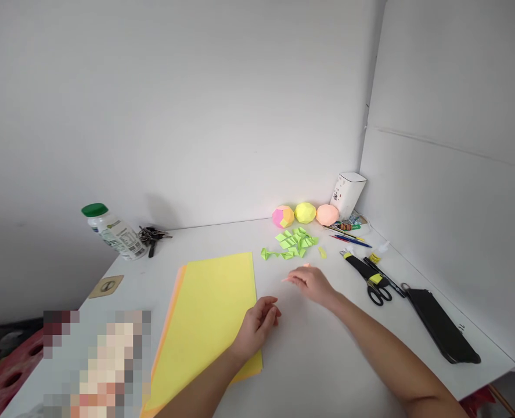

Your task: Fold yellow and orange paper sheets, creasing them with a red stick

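Note:
My right hand (312,283) pinches a small piece of pink paper (287,279) between thumb and fingertips, just above the white table. Another bit of peach paper (306,265) shows behind its knuckles. My left hand (257,326) rests by the right edge of a stack of yellow paper (209,307); its fingers are loosely curled and apart, with nothing seen in them. Beyond the right hand lies a pile of folded green paper pieces (297,241), with a small yellow-green scrap (322,252) beside it.
Three faceted paper balls, multicoloured (283,216), yellow (305,212) and peach (327,215), line the wall near a white box (348,194). Scissors (377,287), pens (352,240), a glue bottle (379,252) and a black case (442,325) lie right. A white bottle (115,232) stands left near keys (151,235).

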`<state>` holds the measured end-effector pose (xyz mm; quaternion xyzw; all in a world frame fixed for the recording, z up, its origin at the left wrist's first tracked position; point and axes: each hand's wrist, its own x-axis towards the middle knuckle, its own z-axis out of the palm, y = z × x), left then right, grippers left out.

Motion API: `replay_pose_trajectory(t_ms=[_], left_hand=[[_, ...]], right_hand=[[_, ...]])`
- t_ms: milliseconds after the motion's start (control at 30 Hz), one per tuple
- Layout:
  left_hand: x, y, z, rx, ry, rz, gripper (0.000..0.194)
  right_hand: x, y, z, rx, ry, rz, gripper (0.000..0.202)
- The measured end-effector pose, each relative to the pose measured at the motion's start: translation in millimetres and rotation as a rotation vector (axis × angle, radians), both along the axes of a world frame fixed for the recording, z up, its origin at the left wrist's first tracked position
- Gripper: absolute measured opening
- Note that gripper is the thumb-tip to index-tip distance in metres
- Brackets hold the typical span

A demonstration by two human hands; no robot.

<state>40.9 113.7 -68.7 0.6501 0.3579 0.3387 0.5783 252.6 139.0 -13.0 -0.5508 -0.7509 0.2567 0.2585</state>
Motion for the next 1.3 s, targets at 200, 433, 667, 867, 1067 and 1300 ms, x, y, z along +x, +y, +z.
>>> replay_pose_trajectory(t_ms=[200,433,667,867,1067,1300], left_hand=[[0.1,2.1,-1.7,-0.014,0.025,-0.040,0.026],[3.7,7.0,0.6,-0.090,-0.049,-0.002,0.028],[1.5,15.4,7.1,-0.131,-0.191,0.216,0.048],[-0.3,16.2,6.5,-0.198,-0.222,0.165,0.043],[-0.1,11.7,10.1,-0.226,-0.190,0.132,0.039],[1.0,10.2,8.9,-0.213,-0.184,0.151,0.041]], right_hand=[[24.3,69.7,23.3,-0.111,-0.359,-0.035,0.014],[-28.0,109.4,14.9,-0.160,-0.412,-0.044,0.030],[-39.1,65.7,16.7,-0.283,-0.029,-0.002,0.021],[-34.9,-5.9,-7.3,-0.511,0.361,0.123,0.030],[-37.5,-21.1,-32.2,-0.422,0.627,0.005,0.043],[-38.3,-33.2,-36.6,-0.368,0.677,0.060,0.034]])
